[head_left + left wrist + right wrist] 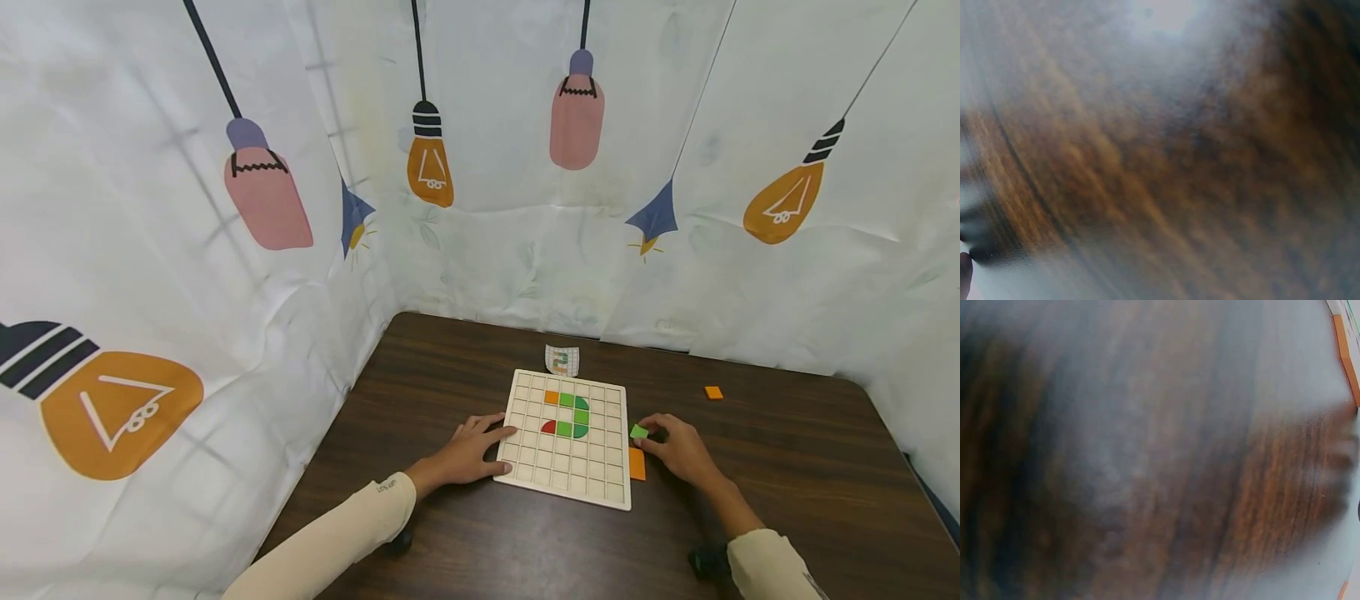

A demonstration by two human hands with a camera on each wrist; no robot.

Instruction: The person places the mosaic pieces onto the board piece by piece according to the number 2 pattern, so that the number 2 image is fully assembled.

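A cream grid board (536,468) lies on the table with coloured tiles on it: an orange square (552,397), green squares, dark green rounded pieces and a red rounded piece (549,428). My left hand (468,450) rests at the board's left edge, fingers spread; only a fingertip (964,275) shows in the left wrist view. To the right of the board, my right hand (678,448) pinches a light green tile (638,432) between thumb and fingers. Just below that tile, an orange tile (637,465) lies against the board's right edge. Its orange edge (1347,356) appears in the right wrist view.
A small printed card (562,361) with a coloured grid pattern lies behind the board. Farther right on the dark wooden table (795,467) sits another orange tile (713,392). A white curtain (480,258) printed with lamps borders the table's back and left.
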